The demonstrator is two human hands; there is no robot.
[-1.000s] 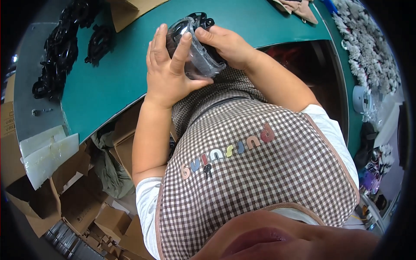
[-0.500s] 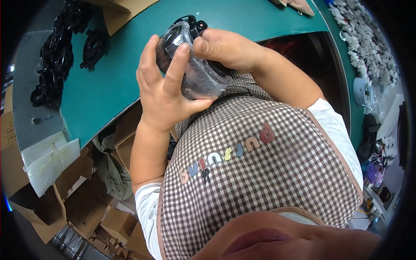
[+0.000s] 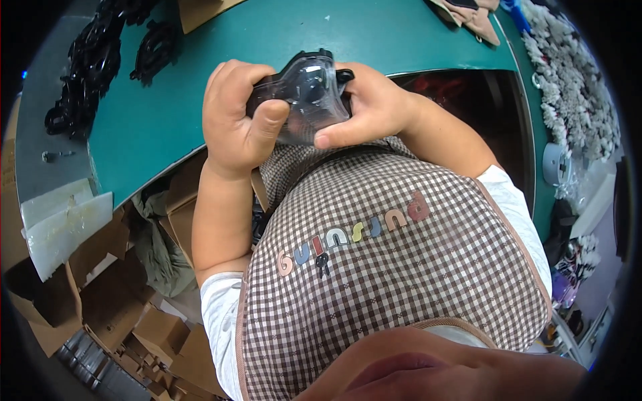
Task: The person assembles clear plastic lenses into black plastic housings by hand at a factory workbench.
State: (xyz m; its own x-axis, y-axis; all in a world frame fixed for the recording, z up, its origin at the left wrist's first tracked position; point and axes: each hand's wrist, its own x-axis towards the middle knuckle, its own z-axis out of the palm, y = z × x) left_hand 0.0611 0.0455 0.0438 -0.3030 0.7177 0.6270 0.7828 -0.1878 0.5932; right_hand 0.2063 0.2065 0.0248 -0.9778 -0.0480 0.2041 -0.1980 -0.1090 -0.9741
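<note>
Between my two hands, above the near edge of the green table [image 3: 281,40], is a clear domed plastic cover joined to a black plastic frame [image 3: 311,93]; it looks like a lamp housing. My left hand [image 3: 234,123] wraps round its left side, with the thumb across the near face. On the right side, my right hand [image 3: 374,103] grips the black rim, its thumb pressed against the clear plastic low down. My palms and fingers hide parts of the frame.
Black plastic parts [image 3: 93,73] are heaped at the left, with another black part [image 3: 155,50] beside them. Cardboard [image 3: 197,12] stands at the far edge. White sheets [image 3: 70,220] overhang the left corner above cardboard boxes [image 3: 160,334]. White fluffy material [image 3: 568,80] lies at the right.
The cover has been turned in my hands, so its black frame and clear dome face differently. My left fingers have closed round its side, and my right thumb has moved down to the near face.
</note>
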